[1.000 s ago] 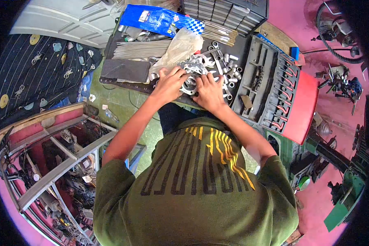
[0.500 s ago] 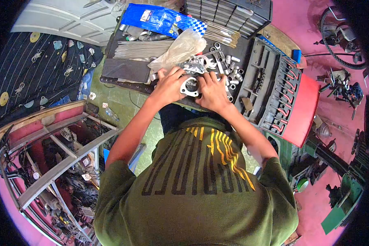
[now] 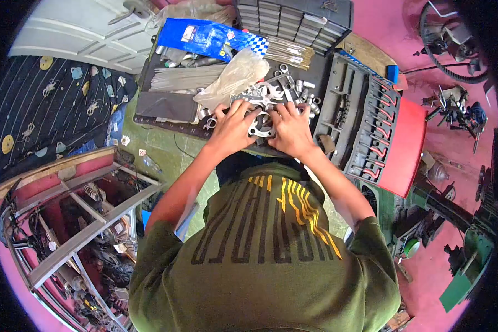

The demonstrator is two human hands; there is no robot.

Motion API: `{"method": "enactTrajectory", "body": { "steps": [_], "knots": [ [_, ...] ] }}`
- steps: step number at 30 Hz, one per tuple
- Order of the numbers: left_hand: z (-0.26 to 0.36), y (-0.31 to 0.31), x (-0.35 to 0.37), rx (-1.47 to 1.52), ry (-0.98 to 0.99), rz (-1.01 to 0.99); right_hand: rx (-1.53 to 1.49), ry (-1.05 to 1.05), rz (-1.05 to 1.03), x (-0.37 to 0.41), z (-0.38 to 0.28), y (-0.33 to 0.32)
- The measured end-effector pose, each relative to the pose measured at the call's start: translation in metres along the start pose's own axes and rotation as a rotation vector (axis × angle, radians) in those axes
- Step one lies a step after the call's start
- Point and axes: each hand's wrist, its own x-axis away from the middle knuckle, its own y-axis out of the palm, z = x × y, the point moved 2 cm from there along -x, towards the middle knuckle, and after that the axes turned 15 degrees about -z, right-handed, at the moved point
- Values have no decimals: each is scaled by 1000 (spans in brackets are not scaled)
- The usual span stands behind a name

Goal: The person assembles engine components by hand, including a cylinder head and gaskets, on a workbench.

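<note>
A silver metal flange (image 3: 254, 131) with a big round hole and small bolt holes is held at the near edge of the workbench. My left hand (image 3: 231, 131) grips its left side, fingers curled and thumb along the rim. Closed on the right side is my right hand (image 3: 293, 131), its fingers bent over and hiding part of the piece. Just beyond the fingers lie open-ended wrenches (image 3: 268, 95) and a heap of silver sockets (image 3: 307, 94). A crumpled clear plastic bag (image 3: 235, 77) rests behind my left hand.
Bundles of thin metal rods (image 3: 185, 78) and a blue packet (image 3: 199, 39) lie at the back. An open tool case (image 3: 337, 105) with a red-handled set (image 3: 379, 130) stands right. Small drawers (image 3: 293, 22) rise behind. A metal frame rack (image 3: 66, 243) is at lower left.
The flange has turned between my hands and its ring now looks narrower. Both hands have shifted slightly nearer to me, and more of the wrenches shows. The whole view has moved a little.
</note>
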Motion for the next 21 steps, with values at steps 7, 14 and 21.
{"method": "enactTrajectory", "body": {
  "steps": [7,14,21],
  "knots": [
    [20,-50,-49,-186,40,163,110,49,181,3,37,-56],
    [55,-132,-106,-313,126,397,298,216,429,8,68,-146],
    [98,-234,-147,-422,220,697,471,271,752,24,90,-253]
  ]
}}
